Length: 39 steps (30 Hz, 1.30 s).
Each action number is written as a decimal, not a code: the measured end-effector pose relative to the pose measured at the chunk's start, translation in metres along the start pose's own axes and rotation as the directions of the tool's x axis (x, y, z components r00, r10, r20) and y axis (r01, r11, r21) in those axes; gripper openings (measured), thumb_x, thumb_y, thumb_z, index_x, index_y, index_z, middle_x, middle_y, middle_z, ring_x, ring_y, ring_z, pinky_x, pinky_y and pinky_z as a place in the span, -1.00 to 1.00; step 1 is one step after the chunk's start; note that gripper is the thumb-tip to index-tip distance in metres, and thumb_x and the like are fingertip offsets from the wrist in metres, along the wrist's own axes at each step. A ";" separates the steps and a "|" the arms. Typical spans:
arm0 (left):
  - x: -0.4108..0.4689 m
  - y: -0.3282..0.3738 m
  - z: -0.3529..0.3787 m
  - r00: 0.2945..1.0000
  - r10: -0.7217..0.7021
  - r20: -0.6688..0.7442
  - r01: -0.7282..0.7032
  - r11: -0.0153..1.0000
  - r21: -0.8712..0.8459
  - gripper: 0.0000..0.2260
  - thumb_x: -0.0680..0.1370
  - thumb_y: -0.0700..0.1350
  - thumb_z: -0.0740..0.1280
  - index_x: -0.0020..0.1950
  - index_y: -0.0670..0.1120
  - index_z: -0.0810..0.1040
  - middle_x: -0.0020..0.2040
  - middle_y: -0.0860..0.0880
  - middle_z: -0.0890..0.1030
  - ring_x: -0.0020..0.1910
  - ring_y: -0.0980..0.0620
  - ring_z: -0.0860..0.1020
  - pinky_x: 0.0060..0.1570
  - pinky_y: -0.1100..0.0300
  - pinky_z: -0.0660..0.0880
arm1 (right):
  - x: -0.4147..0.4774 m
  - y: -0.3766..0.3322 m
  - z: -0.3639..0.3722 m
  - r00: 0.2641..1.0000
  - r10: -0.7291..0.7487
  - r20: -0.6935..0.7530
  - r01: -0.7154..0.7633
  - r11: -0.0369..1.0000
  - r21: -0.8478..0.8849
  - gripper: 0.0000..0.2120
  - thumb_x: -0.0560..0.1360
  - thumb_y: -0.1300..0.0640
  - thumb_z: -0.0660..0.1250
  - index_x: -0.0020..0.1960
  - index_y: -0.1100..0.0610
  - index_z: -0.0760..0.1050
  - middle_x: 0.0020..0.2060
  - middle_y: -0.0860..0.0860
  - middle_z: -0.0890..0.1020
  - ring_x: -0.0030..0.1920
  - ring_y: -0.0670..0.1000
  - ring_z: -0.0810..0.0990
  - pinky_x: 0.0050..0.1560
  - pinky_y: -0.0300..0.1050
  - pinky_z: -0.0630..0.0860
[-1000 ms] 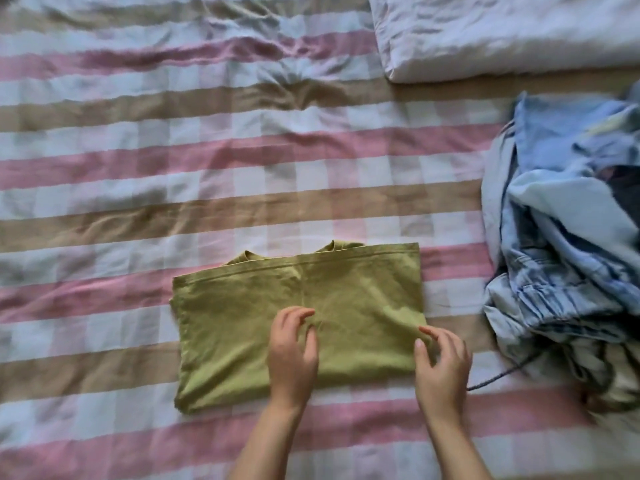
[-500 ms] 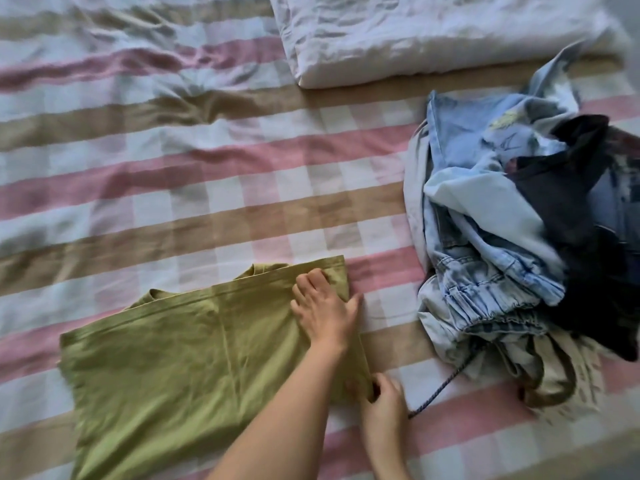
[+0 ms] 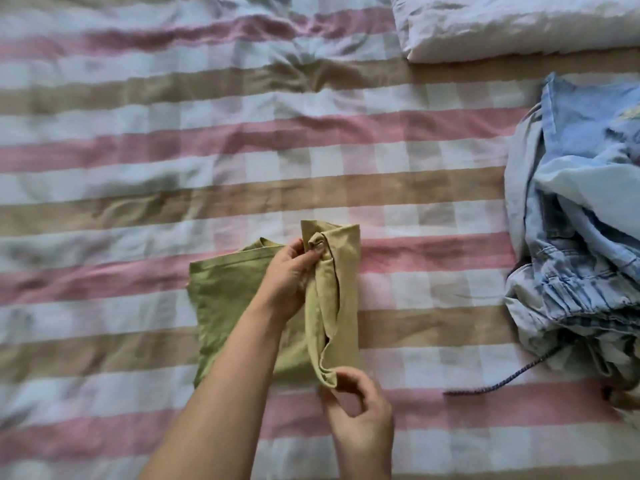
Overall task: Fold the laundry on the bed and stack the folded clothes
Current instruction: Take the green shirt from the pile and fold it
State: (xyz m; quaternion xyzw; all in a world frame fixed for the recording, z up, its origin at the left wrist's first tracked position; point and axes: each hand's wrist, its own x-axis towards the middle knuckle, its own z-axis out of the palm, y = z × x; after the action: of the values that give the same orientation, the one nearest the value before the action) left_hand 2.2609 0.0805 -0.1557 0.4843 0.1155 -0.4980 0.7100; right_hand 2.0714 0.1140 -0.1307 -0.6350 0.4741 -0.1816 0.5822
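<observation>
From the head camera, one olive-green garment point(image 3: 228, 306) of soft, matte cotton lies low in the middle of the bed. Its left part is flat and roughly rectangular, and a ribbed neckline peeks out at the far edge. Its right part stands up as a long, narrow, doubled flap.

Two bare hands work it. The left hand point(image 3: 291, 275) pinches the flap's far end between thumb and fingers. The right hand point(image 3: 360, 410) pinches the near corner with curled fingers.

The checked bedsheet point(image 3: 138, 168) runs in pink, tan and pale blue bands, creased near the top. One white, crinkled pillow point(image 3: 502, 26) lies at the far right. One rumpled heap of pale denim laundry point(image 3: 581, 237) sits well apart at the right edge, with an elastic gathered waistband. One dark braided cord point(image 3: 495, 384) trails from the heap.
</observation>
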 end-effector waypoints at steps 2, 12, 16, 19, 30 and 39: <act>-0.013 0.019 -0.035 0.999 0.016 -0.030 -0.017 0.999 -0.029 -0.83 0.53 -0.38 0.15 -0.01 -0.20 0.49 -0.27 -0.05 0.67 -0.32 0.08 0.63 -0.23 0.24 0.59 | -0.004 -0.004 0.022 0.962 -0.230 0.148 0.246 0.964 -0.099 -0.77 0.22 0.30 0.49 -0.24 0.02 0.59 -0.29 -0.13 0.61 -0.24 -0.22 0.52 -0.18 -0.47 0.41; -0.035 0.025 -0.173 0.812 0.192 -0.551 -0.102 0.977 0.190 -0.78 0.50 -0.44 0.21 -0.09 -0.12 0.46 -0.18 -0.08 0.57 -0.25 0.08 0.56 -0.14 0.22 0.50 | -0.026 0.032 0.125 0.744 -0.361 0.562 0.648 0.597 -0.473 -0.93 0.31 0.04 0.33 -0.31 -0.02 0.58 -0.37 -0.16 0.56 -0.21 -0.10 0.36 -0.17 -0.15 0.20; -0.028 0.017 -0.174 0.663 0.415 -0.623 -0.156 0.890 0.427 -0.83 0.50 -0.42 0.24 0.03 -0.22 0.45 -0.13 -0.09 0.54 -0.16 0.06 0.50 -0.18 0.42 0.45 | -0.015 0.038 0.124 0.719 -0.359 0.595 0.668 0.594 -0.449 -0.76 0.22 0.12 0.44 -0.11 -0.02 0.64 -0.22 -0.11 0.62 -0.11 -0.08 0.38 -0.15 -0.18 0.25; -0.038 0.009 -0.165 0.513 0.558 -0.652 -0.148 0.806 0.573 -0.83 0.53 -0.31 0.26 0.12 -0.23 0.42 -0.10 0.00 0.47 -0.16 0.13 0.46 -0.17 0.50 0.38 | 0.019 0.036 0.101 0.920 -0.312 0.238 0.392 0.732 -0.557 -0.59 0.32 0.15 0.38 0.16 0.18 0.56 0.06 0.13 0.55 0.09 0.06 0.39 0.11 -0.07 0.29; -0.071 -0.021 -0.150 0.752 0.352 -0.557 0.080 0.790 0.607 -0.84 0.43 -0.15 0.44 -0.07 -0.12 0.51 -0.15 -0.02 0.62 -0.12 -0.02 0.58 -0.09 0.03 0.50 | 0.076 0.025 0.093 0.976 0.188 0.109 -0.161 0.963 -0.216 -0.96 0.52 0.25 0.29 -0.10 0.15 0.47 -0.18 0.06 0.61 -0.13 0.09 0.58 -0.17 -0.14 0.40; -0.025 0.119 -0.176 0.634 0.694 -0.341 -0.275 0.614 0.740 -0.83 0.48 -0.21 0.38 -0.04 0.04 0.48 -0.13 0.13 0.60 -0.15 0.21 0.56 -0.15 0.34 0.44 | 0.144 -0.072 0.194 0.965 -0.055 0.255 0.043 0.998 0.052 -0.77 0.52 0.30 0.26 -0.06 -0.04 0.50 -0.14 -0.10 0.63 -0.14 -0.20 0.58 -0.06 -0.32 0.48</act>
State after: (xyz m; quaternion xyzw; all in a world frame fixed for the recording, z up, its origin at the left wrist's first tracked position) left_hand 2.4024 0.2405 -0.1605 0.8333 0.0169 -0.0992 0.5436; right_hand 2.3213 0.0983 -0.1609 -0.6511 0.3748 -0.1233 0.6484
